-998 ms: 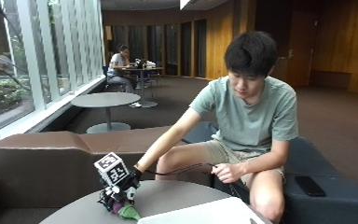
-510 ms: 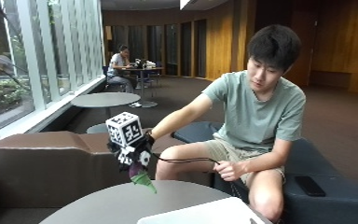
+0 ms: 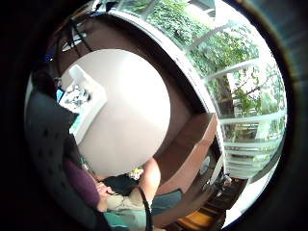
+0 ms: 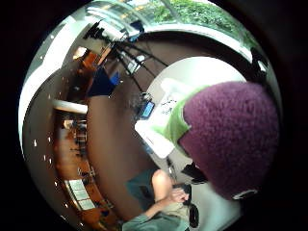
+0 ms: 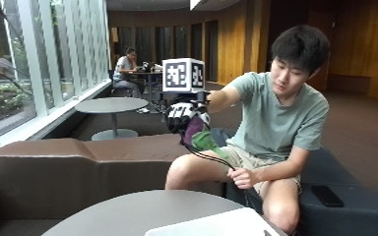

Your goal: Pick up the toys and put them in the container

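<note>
The fingers of the gloved right hand curl down around one plush toy, purple with a green end, and hold it high in the air, well above the round table. One toy is in view; whether others lie in the container cannot be made out. The toy hangs from the hand with its long axis roughly upright, purple part just under the fingers and green end pointing down toward the person's knee. The hand hides the toy's upper part. In the thumb side palm view the purple plush fills much of the picture. One white container sits on the table at its near edge, cut off by the picture's edge, well below the toy. The bare hand rests at the person's knee.
</note>
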Demonstrator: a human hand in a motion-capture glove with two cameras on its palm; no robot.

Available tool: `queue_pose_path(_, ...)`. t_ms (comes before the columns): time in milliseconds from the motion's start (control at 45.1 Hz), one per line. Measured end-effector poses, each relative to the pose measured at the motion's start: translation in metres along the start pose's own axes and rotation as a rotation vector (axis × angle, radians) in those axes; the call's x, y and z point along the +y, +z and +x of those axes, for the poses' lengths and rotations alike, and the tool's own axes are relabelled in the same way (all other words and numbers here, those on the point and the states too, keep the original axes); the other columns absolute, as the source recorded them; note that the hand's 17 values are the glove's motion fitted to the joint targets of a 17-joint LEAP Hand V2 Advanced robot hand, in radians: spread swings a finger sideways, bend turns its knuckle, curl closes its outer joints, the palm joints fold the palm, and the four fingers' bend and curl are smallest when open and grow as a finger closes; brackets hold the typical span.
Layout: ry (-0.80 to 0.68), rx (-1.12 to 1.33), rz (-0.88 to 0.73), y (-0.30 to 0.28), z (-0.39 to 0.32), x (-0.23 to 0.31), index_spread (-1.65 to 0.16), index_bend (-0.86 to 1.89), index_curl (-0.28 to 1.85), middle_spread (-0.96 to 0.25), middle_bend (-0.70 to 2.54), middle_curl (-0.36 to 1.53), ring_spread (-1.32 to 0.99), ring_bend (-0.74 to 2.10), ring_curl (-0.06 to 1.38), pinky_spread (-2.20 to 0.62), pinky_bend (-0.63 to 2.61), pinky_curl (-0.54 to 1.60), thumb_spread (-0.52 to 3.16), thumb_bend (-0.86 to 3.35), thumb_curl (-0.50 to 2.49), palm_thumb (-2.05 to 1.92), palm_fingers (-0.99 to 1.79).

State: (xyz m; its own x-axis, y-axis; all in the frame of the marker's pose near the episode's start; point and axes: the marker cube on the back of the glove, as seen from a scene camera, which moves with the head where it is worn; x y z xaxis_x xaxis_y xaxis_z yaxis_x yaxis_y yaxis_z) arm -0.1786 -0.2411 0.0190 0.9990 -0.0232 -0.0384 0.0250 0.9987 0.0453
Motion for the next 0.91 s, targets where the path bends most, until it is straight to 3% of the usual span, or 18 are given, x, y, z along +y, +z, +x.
queue_pose_path(155,-0.059,-0.026,0.015,0.006,-0.052,-0.006,-0.26,0.76,0.62,-0.23,1.09,0.84,-0.44,1.29,0.85,-0.31,1.22,0.57,0.63,0.05,0.81,0.65,0.89)
queue_pose_path(310,-0.052,-0.038,-0.017,0.048,-0.1,-0.017,-0.26,0.73,0.68,-0.23,1.08,0.87,-0.44,1.35,0.86,-0.32,1.28,0.59,0.62,0.03,0.84,0.66,0.81)
queue_pose_path(399,0.026,-0.012,-0.155,0.081,-0.12,-0.022,-0.25,0.62,0.7,-0.25,1.02,0.88,-0.43,1.42,0.87,-0.32,1.32,0.6,0.68,-0.01,0.83,0.62,0.69)
queue_pose_path(421,0.046,-0.021,-0.21,0.09,-0.124,-0.022,-0.25,0.65,0.72,-0.27,0.59,0.79,-0.43,1.53,0.88,-0.32,1.45,0.63,0.79,-0.01,0.81,0.59,0.38)
queue_pose_path(443,0.064,-0.039,-0.265,0.098,-0.128,-0.022,-0.24,0.66,0.75,-0.26,0.48,0.78,-0.41,1.55,0.88,-0.32,1.49,0.65,0.84,-0.06,0.79,0.51,0.32)
queue_pose_path(466,0.078,-0.063,-0.316,0.106,-0.131,-0.021,-0.24,0.54,0.72,-0.27,0.85,0.87,-0.4,1.48,0.86,-0.32,1.4,0.62,0.87,-0.07,0.77,0.46,0.53)
queue_pose_path(488,0.088,-0.087,-0.36,0.113,-0.134,-0.02,-0.24,0.47,0.69,-0.28,0.85,0.84,-0.4,1.46,0.84,-0.32,1.4,0.6,0.91,-0.07,0.75,0.42,0.52)
queue_pose_path(510,0.093,-0.109,-0.398,0.119,-0.137,-0.019,-0.22,0.22,0.61,-0.26,0.77,0.81,-0.4,1.42,0.82,-0.32,1.45,0.6,0.97,-0.11,0.7,0.33,0.21)
queue_pose_path(532,0.095,-0.126,-0.431,0.123,-0.14,-0.018,-0.21,0.24,0.66,-0.26,0.78,0.82,-0.39,1.47,0.85,-0.32,1.49,0.62,1.0,-0.09,0.69,0.3,0.26)
queue_pose_path(554,0.094,-0.139,-0.459,0.127,-0.142,-0.016,-0.18,0.1,0.6,-0.2,0.62,0.77,-0.36,1.28,0.8,-0.28,1.48,0.61,1.03,-0.1,0.66,0.26,-0.28)
queue_pose_path(577,0.091,-0.149,-0.48,0.131,-0.144,-0.015,-0.17,0.09,0.6,-0.19,0.6,0.78,-0.34,1.28,0.81,-0.27,1.49,0.62,1.05,-0.08,0.65,0.23,-0.28)
queue_pose_path(599,0.087,-0.154,-0.491,0.133,-0.146,-0.014,-0.15,0.1,0.58,-0.13,0.47,0.72,-0.29,1.12,0.78,-0.22,1.52,0.62,1.07,-0.08,0.63,0.2,-0.49)
queue_pose_path(643,0.078,-0.149,-0.483,0.135,-0.148,-0.013,-0.13,0.08,0.52,-0.07,0.33,0.67,-0.22,0.91,0.72,-0.15,1.51,0.59,1.1,-0.07,0.59,0.15,-0.59)
queue_pose_path(776,0.037,-0.085,-0.372,0.121,-0.143,-0.008,-0.09,0.06,0.41,0.03,0.16,0.57,-0.1,0.56,0.57,-0.05,1.38,0.51,1.17,-0.04,0.52,0.06,-0.49)
queue_pose_path(909,-0.03,-0.083,-0.286,0.097,-0.134,0.002,-0.11,0.08,0.36,0.06,0.12,0.5,-0.04,0.39,0.49,0.0,1.14,0.44,1.23,-0.03,0.46,-0.01,-0.43)
